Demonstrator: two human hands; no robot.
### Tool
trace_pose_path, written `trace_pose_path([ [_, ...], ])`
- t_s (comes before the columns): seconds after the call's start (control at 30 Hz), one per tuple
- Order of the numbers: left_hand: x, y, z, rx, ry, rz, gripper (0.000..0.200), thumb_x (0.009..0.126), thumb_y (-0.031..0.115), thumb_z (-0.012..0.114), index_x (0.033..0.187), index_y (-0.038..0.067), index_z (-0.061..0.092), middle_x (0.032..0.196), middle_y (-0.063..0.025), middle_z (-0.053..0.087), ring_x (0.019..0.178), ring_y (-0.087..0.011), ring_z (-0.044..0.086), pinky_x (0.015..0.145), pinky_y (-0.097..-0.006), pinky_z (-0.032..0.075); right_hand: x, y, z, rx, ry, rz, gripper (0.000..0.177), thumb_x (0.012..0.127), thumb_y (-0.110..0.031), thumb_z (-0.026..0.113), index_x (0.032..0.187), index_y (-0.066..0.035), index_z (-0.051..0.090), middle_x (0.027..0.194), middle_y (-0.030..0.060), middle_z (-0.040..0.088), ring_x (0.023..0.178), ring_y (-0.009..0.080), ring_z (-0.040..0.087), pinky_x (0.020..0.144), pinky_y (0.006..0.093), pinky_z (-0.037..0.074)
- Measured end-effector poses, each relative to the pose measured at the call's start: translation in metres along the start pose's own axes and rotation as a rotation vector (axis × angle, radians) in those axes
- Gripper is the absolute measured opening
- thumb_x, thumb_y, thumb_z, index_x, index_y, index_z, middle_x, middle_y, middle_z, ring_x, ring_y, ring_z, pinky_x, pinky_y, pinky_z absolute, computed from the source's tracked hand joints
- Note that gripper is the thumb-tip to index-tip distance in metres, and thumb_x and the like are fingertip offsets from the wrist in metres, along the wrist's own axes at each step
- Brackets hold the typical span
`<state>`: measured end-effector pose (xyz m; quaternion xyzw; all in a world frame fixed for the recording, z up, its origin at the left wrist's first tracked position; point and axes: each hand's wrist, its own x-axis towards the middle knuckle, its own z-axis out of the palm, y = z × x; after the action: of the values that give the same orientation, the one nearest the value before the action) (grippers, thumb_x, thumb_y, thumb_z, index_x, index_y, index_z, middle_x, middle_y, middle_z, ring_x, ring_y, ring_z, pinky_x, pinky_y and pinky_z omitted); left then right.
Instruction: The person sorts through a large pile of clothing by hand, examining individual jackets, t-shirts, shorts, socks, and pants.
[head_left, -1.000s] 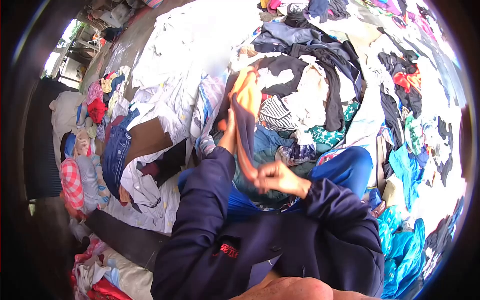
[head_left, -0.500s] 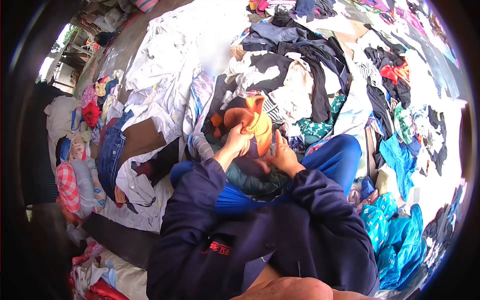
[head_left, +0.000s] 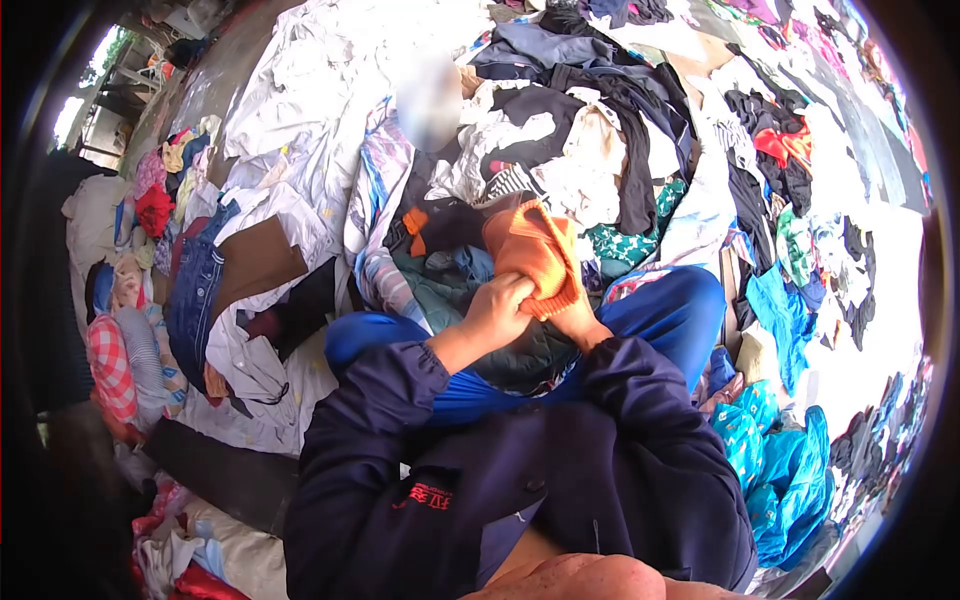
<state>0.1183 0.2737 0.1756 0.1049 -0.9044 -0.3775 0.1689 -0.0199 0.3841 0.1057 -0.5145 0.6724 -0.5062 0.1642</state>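
An orange knitted piece with a ribbed edge (head_left: 535, 255), possibly a hat, is held up over my lap. My left hand (head_left: 500, 312) is closed on its lower edge, fingers wrapped round the knit. My right hand (head_left: 577, 318) reaches up into or behind the same piece, so its fingers are hidden and only the base of the hand and the wrist show. Beneath both hands, between my bent knees, lies a dark green padded garment (head_left: 520, 362). A dark garment with an orange patch (head_left: 415, 232) lies just beyond, to the left.
A big heap of mixed clothes (head_left: 600, 140) rises in front of me. White sheets (head_left: 290, 110) spread at the left, near a denim garment (head_left: 192, 290) and a brown cloth (head_left: 255, 262). Shiny turquoise cloth (head_left: 790, 500) lies at my right side.
The orange knit has moved right and been turned over my right hand, which was bare and open beside it before. My left hand has followed to the right, still gripping.
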Motion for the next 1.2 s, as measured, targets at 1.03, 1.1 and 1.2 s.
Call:
trace_pose_path([
  [1.03, 0.085, -0.067, -0.142, -0.322, 0.667, -0.428, 0.031, 0.096, 0.02, 0.071, 0.114, -0.005, 0.065, 0.102, -0.0079, 0.071, 0.092, -0.0103, 0.066, 0.08, -0.0242, 0.051, 0.383, -0.032, -0.227, 0.851, 0.234, -0.149, 0.021, 0.098, -0.022, 0.056, 0.107, -0.007, 0.068, 0.088, 0.006, 0.071, 0.076, 0.0186, 0.069, 0.066, 0.0339, 0.052],
  [1.1, 0.084, -0.073, -0.153, -0.395, 0.743, -0.432, 0.032, 0.096, 0.021, 0.07, 0.116, -0.003, 0.064, 0.107, -0.0094, 0.07, 0.094, -0.0126, 0.067, 0.079, -0.0255, 0.052, 0.42, -0.003, -0.262, 1.031, 0.649, -0.35, 0.062, 0.097, -0.034, 0.064, 0.145, -0.003, 0.041, 0.145, 0.0171, 0.047, 0.131, 0.0267, 0.05, 0.111, 0.0455, 0.041],
  [1.2, 0.081, -0.078, -0.162, -0.456, 0.727, -0.456, 0.03, 0.097, 0.021, 0.069, 0.117, -0.001, 0.064, 0.11, -0.0093, 0.068, 0.095, -0.0162, 0.069, 0.077, -0.0285, 0.053, 0.383, -0.002, -0.201, 0.329, 0.477, -0.118, 0.032, 0.096, -0.026, 0.064, 0.116, -0.001, 0.061, 0.104, 0.0086, 0.063, 0.095, 0.0184, 0.06, 0.08, 0.0331, 0.048],
])
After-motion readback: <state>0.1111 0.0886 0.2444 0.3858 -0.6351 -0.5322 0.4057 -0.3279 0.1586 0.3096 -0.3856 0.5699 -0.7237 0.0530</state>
